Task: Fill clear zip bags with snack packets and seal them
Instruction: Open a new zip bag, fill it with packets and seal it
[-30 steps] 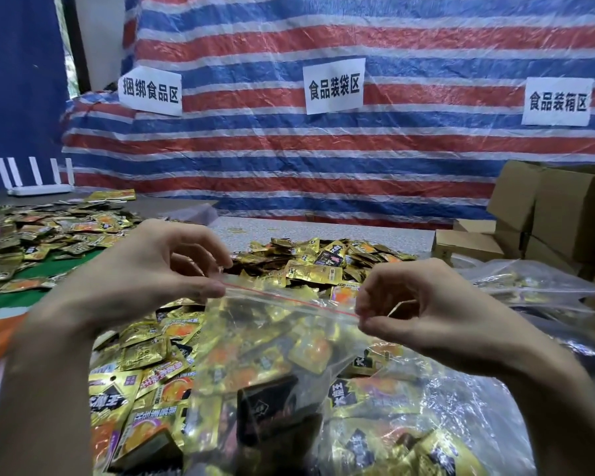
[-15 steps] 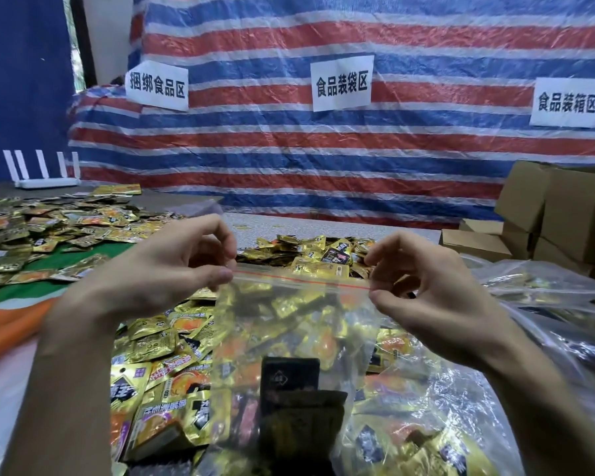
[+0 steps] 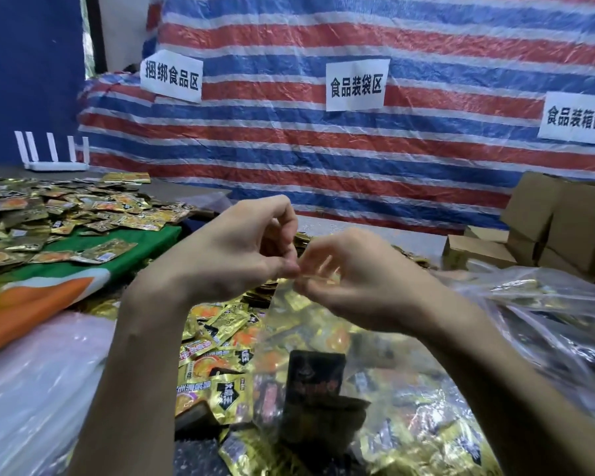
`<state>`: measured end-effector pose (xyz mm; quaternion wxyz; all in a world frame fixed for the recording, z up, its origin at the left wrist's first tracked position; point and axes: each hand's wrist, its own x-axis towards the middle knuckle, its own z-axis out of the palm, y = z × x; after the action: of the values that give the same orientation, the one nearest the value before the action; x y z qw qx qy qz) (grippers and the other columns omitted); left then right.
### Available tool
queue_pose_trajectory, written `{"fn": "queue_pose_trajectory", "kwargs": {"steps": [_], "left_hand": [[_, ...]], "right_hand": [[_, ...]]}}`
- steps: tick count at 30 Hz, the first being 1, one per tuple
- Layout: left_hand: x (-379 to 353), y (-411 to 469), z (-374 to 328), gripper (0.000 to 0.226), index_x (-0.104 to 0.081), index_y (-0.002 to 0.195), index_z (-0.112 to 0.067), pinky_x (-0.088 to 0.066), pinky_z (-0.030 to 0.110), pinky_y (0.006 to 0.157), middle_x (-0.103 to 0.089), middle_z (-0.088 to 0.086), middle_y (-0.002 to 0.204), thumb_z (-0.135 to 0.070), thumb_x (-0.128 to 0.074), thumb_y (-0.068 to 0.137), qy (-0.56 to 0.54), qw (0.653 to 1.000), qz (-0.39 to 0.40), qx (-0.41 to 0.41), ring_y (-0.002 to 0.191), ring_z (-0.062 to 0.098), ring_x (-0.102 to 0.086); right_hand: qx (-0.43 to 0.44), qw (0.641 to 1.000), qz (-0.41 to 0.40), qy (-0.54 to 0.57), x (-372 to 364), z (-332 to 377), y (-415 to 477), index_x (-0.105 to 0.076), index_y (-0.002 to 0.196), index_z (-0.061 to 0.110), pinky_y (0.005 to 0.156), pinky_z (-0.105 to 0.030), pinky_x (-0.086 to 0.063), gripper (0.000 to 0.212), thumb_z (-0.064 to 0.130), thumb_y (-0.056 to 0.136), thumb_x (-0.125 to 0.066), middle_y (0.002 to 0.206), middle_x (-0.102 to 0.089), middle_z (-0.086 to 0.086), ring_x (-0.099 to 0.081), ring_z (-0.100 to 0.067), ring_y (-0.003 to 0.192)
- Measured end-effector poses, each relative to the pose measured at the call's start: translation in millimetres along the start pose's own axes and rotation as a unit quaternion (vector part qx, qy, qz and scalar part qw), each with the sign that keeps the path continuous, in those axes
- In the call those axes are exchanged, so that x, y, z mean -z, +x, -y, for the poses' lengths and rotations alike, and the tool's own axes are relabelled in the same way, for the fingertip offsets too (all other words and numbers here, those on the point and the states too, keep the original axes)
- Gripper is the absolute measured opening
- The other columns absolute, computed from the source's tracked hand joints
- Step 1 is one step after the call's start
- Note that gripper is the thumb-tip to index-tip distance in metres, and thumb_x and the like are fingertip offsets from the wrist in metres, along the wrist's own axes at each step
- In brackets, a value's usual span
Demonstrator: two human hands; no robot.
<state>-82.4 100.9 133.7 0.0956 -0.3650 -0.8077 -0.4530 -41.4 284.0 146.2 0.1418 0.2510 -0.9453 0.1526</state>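
A clear zip bag [image 3: 310,355] hangs in front of me, holding gold and black snack packets. My left hand [image 3: 241,255] and my right hand [image 3: 354,280] meet at the bag's top edge, and both pinch the zip strip between thumb and fingers, fingertips almost touching each other. The strip itself is mostly hidden by my fingers. Below the bag lies a heap of loose gold snack packets [image 3: 217,359].
More gold packets [image 3: 59,218] are spread over a green and orange cloth at the left. Filled clear bags [image 3: 543,304] pile up at the right, with cardboard boxes [image 3: 564,218] behind them. A white router [image 3: 54,156] stands at the far left before a striped tarp wall.
My hands were apart at the two ends of the zip strip; now they have come together at the middle top of the bag, which has risen slightly.
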Motion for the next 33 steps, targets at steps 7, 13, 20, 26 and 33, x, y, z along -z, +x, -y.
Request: {"fn": "queue_pose_trajectory", "kwargs": {"steps": [7, 13, 20, 26, 33], "left_hand": [[7, -2, 7, 0.038, -0.048, 0.076, -0.021, -0.059, 0.047, 0.077, -0.069, 0.003, 0.075, 0.007, -0.074, 0.081, 0.002, 1.0, -0.007, 0.0, 0.075, 0.026, -0.068], [6, -1, 9, 0.009, -0.063, 0.089, -0.017, -0.054, 0.036, 0.073, -0.068, -0.002, 0.083, -0.015, -0.072, 0.088, 0.004, 0.999, 0.031, 0.005, 0.08, 0.017, -0.066], [1, 2, 12, 0.027, -0.072, 0.084, -0.015, -0.045, 0.032, 0.073, -0.068, -0.007, 0.077, -0.031, -0.056, 0.099, 0.012, 0.997, 0.08, 0.005, 0.076, 0.005, -0.061], [8, 3, 27, 0.022, -0.076, 0.083, -0.014, -0.052, 0.038, 0.076, -0.071, 0.006, 0.077, -0.032, -0.063, 0.087, -0.051, 0.997, 0.02, -0.054, 0.077, 0.021, -0.067], [8, 5, 40, 0.018, -0.076, 0.075, -0.017, -0.05, 0.027, 0.07, -0.07, 0.006, 0.072, -0.027, -0.064, 0.084, -0.08, 0.996, 0.009, -0.046, 0.07, 0.017, -0.064]], "right_hand": [[0.007, 0.997, -0.044, 0.055, -2, -1, 6, -0.076, 0.083, 0.021, 0.06, -0.025, -0.05, 0.007, 0.028, 0.084, -0.074, 0.072, -0.068, 0.011, -0.062, -0.005, 0.066], [-0.001, 0.994, -0.042, 0.098, 2, -4, 7, -0.075, 0.079, 0.019, 0.067, -0.045, -0.054, 0.005, 0.019, 0.084, -0.073, 0.07, -0.071, -0.006, -0.066, -0.023, 0.067], [-0.006, 0.99, -0.044, 0.134, 7, -10, 1, -0.076, 0.083, 0.019, 0.07, -0.052, -0.053, 0.008, 0.024, 0.088, -0.072, 0.081, -0.073, -0.014, -0.065, -0.036, 0.076], [-0.031, 0.993, -0.062, 0.095, 9, -8, -9, -0.076, 0.09, 0.027, 0.068, -0.027, -0.055, 0.007, 0.033, 0.089, -0.071, 0.082, -0.073, 0.011, -0.065, -0.005, 0.075], [-0.071, 0.993, -0.04, 0.087, 10, -16, -27, -0.076, 0.09, 0.027, 0.075, -0.032, -0.055, 0.006, 0.029, 0.09, -0.071, 0.086, -0.072, 0.012, -0.064, -0.003, 0.082]]}}
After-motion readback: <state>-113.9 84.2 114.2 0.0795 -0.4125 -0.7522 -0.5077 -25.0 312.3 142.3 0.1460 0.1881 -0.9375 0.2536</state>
